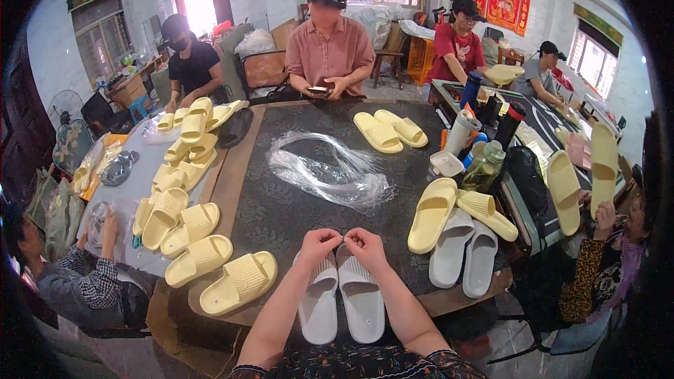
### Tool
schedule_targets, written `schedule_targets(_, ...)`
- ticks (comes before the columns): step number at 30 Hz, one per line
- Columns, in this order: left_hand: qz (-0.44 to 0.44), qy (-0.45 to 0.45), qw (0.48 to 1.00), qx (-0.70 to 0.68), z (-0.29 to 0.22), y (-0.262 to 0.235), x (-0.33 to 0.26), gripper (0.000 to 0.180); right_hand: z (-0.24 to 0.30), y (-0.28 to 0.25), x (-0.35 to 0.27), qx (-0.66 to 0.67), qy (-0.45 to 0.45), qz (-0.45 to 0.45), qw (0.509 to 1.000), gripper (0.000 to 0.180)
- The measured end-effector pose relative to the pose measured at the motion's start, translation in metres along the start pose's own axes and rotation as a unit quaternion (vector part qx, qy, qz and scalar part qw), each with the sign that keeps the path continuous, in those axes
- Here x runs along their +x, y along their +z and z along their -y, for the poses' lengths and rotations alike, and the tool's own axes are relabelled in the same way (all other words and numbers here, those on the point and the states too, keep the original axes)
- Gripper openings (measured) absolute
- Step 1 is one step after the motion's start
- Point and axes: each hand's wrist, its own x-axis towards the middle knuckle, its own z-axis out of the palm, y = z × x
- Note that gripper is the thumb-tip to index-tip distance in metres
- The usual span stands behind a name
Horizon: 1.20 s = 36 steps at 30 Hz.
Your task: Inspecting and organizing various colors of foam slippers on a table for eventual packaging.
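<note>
Directly in front of me a pair of pale grey slide slippers [319,317] lies side by side, toes pointing away. Over their toe ends my left hand [321,247] and my right hand [366,248] almost meet. The fingers of both are pinched together; what they hold is too small to make out. Beyond my hands a loose bundle of clear plastic strands [295,174] is spread on the dark patterned tabletop [270,214]. To my right another grey pair [480,260] lies against yellow slippers [431,216].
Several yellow slippers [240,282] line the left side; another yellow pair [388,131] lies farther back. Bottles and a glass jar [484,167] crowd the right. Co-workers surround the tables; one person [330,49] stands opposite, and a hand [602,219] at right holds a yellow slipper.
</note>
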Motion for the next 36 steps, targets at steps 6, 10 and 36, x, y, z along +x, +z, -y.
schedule_targets(6,0.022,-0.010,1.000,-0.002,-0.007,0.000,-0.003,0.012,0.001,-0.002,-0.001,-0.007,0.013,0.026,1.000,0.009)
schedule_targets(10,0.030,-0.012,0.999,-0.026,-0.004,-0.001,-0.003,0.011,-0.006,0.000,-0.001,-0.002,0.005,0.026,1.000,0.009)
schedule_targets(36,0.058,-0.059,0.996,0.031,-0.008,-0.001,-0.003,0.011,-0.005,-0.003,-0.001,-0.031,-0.013,0.044,0.998,0.007)
